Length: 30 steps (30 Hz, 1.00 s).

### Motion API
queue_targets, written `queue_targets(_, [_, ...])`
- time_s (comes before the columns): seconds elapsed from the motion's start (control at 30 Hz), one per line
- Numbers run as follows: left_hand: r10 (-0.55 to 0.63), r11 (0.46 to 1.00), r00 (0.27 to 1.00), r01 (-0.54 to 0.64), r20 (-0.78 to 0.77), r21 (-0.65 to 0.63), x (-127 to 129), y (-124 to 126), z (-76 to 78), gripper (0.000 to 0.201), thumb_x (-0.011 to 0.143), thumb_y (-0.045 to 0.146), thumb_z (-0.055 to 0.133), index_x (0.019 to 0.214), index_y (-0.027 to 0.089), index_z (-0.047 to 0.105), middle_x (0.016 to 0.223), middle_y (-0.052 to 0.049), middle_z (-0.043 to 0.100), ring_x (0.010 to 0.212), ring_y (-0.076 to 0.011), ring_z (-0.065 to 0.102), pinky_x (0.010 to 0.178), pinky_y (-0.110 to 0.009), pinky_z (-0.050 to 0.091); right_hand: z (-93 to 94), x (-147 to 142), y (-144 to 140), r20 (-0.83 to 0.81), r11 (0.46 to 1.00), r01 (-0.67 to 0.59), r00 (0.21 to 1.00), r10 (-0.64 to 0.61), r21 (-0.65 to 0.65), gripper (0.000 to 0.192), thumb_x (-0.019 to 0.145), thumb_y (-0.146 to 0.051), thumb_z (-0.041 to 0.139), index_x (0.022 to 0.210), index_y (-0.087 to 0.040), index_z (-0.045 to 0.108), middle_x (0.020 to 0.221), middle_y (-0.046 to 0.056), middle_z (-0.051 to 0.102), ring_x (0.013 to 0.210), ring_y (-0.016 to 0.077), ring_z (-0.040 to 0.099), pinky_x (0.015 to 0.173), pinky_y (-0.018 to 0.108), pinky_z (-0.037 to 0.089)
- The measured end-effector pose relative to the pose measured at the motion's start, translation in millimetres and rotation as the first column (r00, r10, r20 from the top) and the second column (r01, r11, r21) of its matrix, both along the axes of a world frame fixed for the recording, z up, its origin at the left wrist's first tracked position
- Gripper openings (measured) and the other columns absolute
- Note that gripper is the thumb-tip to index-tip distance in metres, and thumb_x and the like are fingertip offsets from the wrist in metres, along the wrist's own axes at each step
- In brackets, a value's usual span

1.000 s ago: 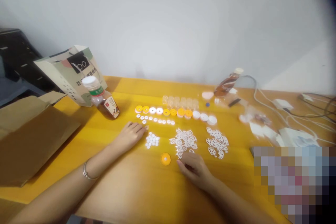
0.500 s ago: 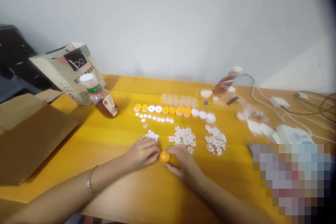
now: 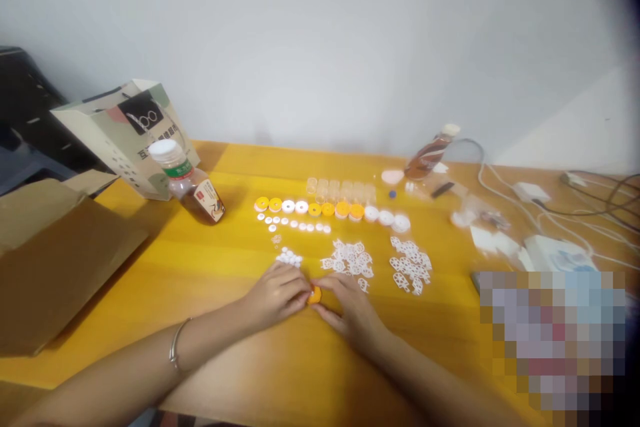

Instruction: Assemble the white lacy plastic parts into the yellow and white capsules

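left hand (image 3: 277, 293): seen at lower centre of the frame, fingers curled in so that the tips are pressed on the orange disc from its left; a bracelet (image 3: 176, 347) is worn at the wrist.
right hand (image 3: 350, 303): placed just right of centre, fingertips closed onto the same disc from its right.
orange disc (image 3: 315, 294): pinched between both hands, low on the yellow table (image 3: 225, 267), mostly covered by fingers.
white pieces (image 3: 350, 259): scattered in two heaps just above the hands; small white discs (image 3: 289, 257) are heaped at their left.
row of caps (image 3: 330, 209): lined up in orange and white at mid-frame.
bottle (image 3: 187, 183): tilted at centre left, before a paper bag (image 3: 127, 133) at upper left.
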<state>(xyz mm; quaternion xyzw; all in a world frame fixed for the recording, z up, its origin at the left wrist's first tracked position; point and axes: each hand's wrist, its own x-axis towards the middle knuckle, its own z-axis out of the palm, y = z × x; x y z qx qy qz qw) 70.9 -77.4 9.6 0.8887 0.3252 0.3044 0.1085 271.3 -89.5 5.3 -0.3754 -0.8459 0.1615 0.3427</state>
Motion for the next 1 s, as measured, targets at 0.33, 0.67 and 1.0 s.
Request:
queue_targets(0.33, [-0.032,0.994,0.995,0.041,-0.092,0.101,-1.9,-1.6,2.3,0.010,0.086,0.020,0.049,0.091,0.019,0.058,0.081,-0.002,0.064,0.078,-0.0127,0.055,0.074,-0.028,0.037,-1.9,0.7,-0.1,0.011,1.000,0.007,1.000,-0.007,-0.006,0.029,0.073,-0.016,0.063,0.101,-0.020,0.054,0.091,0.008,0.062,0.086,0.0211,0.058,0.075,0.035,0.049])
queue_targets(0.67, [-0.024,0.983,0.995,0.042,-0.100,0.181,-5.8,-3.5,6.4,0.019,0.085,0.019,0.052,0.104,0.018,0.057,0.089,-0.004,0.067,0.083,-0.0135,0.059,0.076,-0.028,0.040,-1.8,1.9,0.4,-0.013,1.000,0.013,1.000,-0.013,-0.006,0.028,0.075,-0.019,0.063,0.101,-0.021,0.054,0.091,0.008,0.063,0.086,0.0208,0.059,0.075,0.035,0.050])
queue_targets(1.0, [-0.041,0.980,0.997,0.053,-0.069,0.192,-8.7,-5.9,2.7,0.023,0.084,0.018,0.052,0.107,0.018,0.057,0.097,-0.004,0.067,0.089,-0.0132,0.061,0.083,-0.028,0.042,-3.4,3.5,4.0,-0.002,0.997,-0.031,1.000,0.031,0.073,0.012,0.080,-0.022,0.059,0.092,-0.023,0.057,0.092,0.005,0.069,0.084,0.0190,0.061,0.073,0.033,0.047])
